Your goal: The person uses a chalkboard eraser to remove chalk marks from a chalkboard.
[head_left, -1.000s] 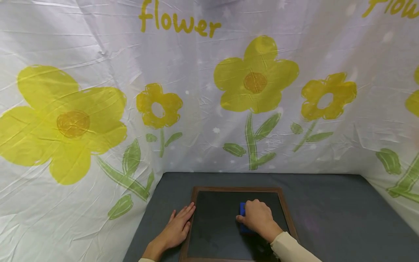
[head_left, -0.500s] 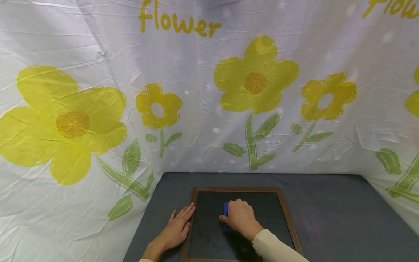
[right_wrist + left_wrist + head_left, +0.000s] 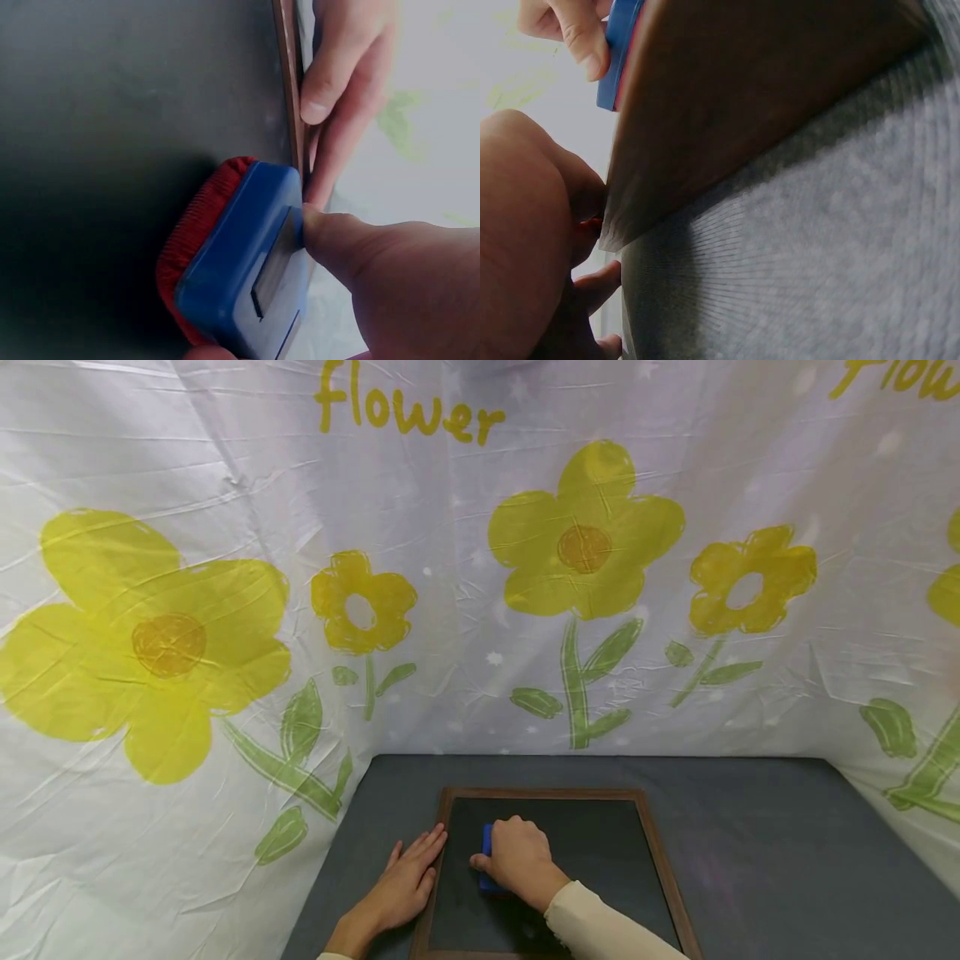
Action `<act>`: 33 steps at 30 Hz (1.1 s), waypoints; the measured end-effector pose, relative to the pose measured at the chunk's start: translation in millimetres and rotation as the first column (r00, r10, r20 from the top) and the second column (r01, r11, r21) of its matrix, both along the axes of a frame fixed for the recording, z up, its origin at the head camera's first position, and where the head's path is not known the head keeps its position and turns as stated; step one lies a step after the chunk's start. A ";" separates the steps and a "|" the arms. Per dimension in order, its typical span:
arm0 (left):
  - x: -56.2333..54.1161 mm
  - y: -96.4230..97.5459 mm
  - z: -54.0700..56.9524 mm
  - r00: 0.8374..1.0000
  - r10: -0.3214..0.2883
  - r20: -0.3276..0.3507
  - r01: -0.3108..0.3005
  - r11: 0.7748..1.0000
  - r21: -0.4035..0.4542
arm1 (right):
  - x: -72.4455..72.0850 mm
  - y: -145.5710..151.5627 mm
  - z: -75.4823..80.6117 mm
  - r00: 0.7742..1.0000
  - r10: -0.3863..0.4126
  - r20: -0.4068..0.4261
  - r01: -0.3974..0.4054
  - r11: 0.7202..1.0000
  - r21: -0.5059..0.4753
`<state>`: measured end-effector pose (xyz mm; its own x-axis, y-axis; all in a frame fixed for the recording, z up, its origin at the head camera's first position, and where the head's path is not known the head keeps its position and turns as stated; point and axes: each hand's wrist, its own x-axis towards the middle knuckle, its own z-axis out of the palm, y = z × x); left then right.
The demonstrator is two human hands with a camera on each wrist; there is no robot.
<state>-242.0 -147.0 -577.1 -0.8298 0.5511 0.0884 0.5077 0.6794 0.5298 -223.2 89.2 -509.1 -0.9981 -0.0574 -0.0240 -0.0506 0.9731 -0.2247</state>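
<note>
Currently, eraser (image 3: 232,251): on the left half of the board (image 3: 600,877), directly under the right hand's fingers, a blue strip of it showing along their left side.
Eraser axis: long side runs near to far, roughly in line with the left frame edge; a narrow strip of board lies between the two.
Nearer hand: the right hand (image 3: 519,862), already on the eraser; the left hand (image 3: 405,882) is next, just across the frame edge.
Right fingers: curled round the eraser, thumb against its back; the far fingers are mostly hidden.
Left fingers: extended, holding nothing, tips touching the outer left side of the frame (image 3: 662,860).
Eraser build: rounded blue block, probably plastic, with a grey inset strip (image 3: 276,259) in its back; red pad (image 3: 201,217) finely ribbed, fabric-like, facing the board and apparently against it, contact line shadowed.
Board: dark, smooth, matte, with faint pale smudges; flat rectangle in a brown, wood-look frame.
Desk (image 3: 787,860): dark grey covering, ribbed weave in the left wrist view.
Backdrop (image 3: 465,693): creased white cloth, yellow flowers printed on it.
Sleeve (image 3: 607,922): cream, at the right wrist.
</note>
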 end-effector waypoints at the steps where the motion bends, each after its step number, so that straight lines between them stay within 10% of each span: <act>1: 0.1 -0.1 0.1 1.000 0.000 0.000 0.000 1.000 0.000 | -0.3 -1.6 0.0 1.000 0.001 0.004 -0.001 1.000 -0.001; 33: -0.7 -0.6 0.5 1.000 -0.003 0.000 0.003 1.000 -0.008 | -1.3 -7.5 4.5 1.000 0.015 0.026 -0.014 0.999 -0.045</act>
